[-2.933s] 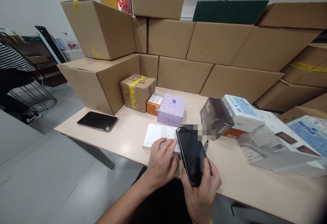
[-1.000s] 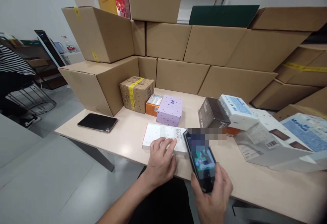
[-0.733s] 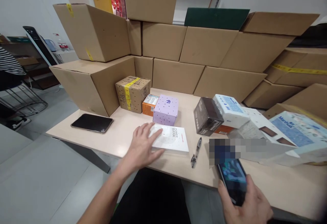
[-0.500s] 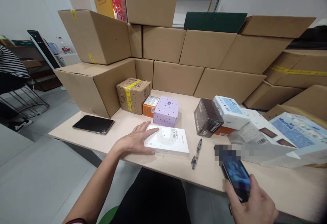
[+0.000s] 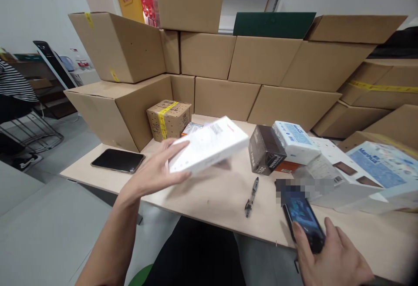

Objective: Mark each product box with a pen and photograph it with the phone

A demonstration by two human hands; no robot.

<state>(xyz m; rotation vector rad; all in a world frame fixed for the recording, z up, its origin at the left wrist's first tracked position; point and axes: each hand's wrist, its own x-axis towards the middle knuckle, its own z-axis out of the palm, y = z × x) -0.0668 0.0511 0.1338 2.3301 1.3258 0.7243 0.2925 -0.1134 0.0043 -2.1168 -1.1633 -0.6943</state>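
A white power bank box [image 5: 209, 144] is lifted and tilted above the table, gripped at its left end by my left hand [image 5: 153, 170]. Its print is blurred. Behind it, a purple box is almost wholly hidden, and part of an orange-and-white box [image 5: 192, 128] shows. My right hand [image 5: 333, 253] is closed around the lower end of a phone [image 5: 303, 216] with a lit screen, at the table's front edge. Between the hands lies a pen [image 5: 251, 196] on the tabletop.
A dark phone [image 5: 118, 160] lies at the table's left. A dark brown box [image 5: 267, 149], tissue packs [image 5: 295, 140] and a white carton [image 5: 341, 162] stand on the right. Stacked cardboard boxes [image 5: 225, 99] wall off the back. A taped box [image 5: 169, 119] sits back left.
My left hand has picked the white power bank box up off the table and tilted it, covering the purple box. My right hand has shifted slightly right on the phone.
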